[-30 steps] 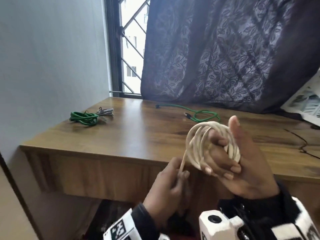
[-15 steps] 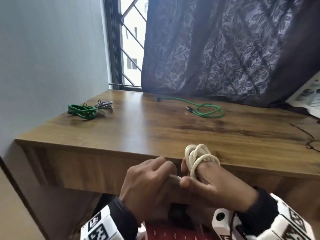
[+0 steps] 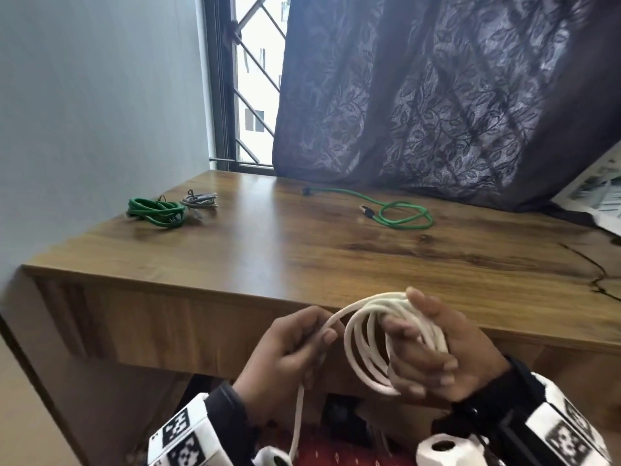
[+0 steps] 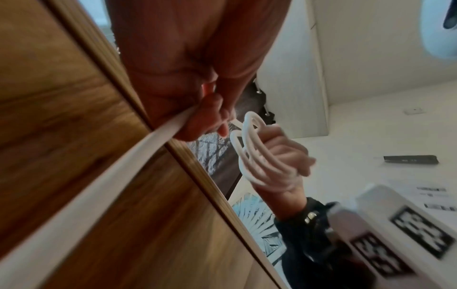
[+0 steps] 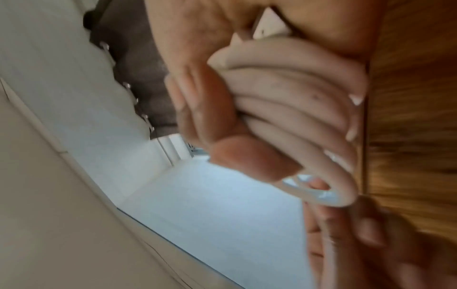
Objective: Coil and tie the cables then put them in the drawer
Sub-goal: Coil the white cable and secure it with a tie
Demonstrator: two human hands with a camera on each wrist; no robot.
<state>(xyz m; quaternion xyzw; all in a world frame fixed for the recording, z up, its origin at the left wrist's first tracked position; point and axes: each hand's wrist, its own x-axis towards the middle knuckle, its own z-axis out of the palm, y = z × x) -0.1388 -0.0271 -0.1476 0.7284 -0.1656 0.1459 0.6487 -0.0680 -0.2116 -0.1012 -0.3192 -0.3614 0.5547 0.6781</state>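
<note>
1. The wooden counter [image 3: 268, 264] stands against the window [image 3: 255, 79] at 12 o'clock.
2. A coiled green cable [image 3: 156, 210] lies on the counter at 10 o'clock, a small grey cable bundle [image 3: 200, 200] just beside it.
3. A loose green cable [image 3: 396, 213] lies at 1 o'clock, before the dark patterned curtain [image 3: 437, 95].
4. The white cable coil [image 3: 369, 341] sits at 6 o'clock, before the counter's front edge, round the right hand [image 3: 437, 358]; the left hand [image 3: 289, 351] is just left of it.

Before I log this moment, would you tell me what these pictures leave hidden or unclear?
- White cable: its free end runs off the bottom edge of the head view; the plug is unseen.
- Drawer: no handle or opening shows on the desk front, partly covered by both hands.
- Small grey bundle: too small to tell whether it is tied.
- Right hand: the right wrist view is motion-blurred, so loops cannot be counted.
</note>
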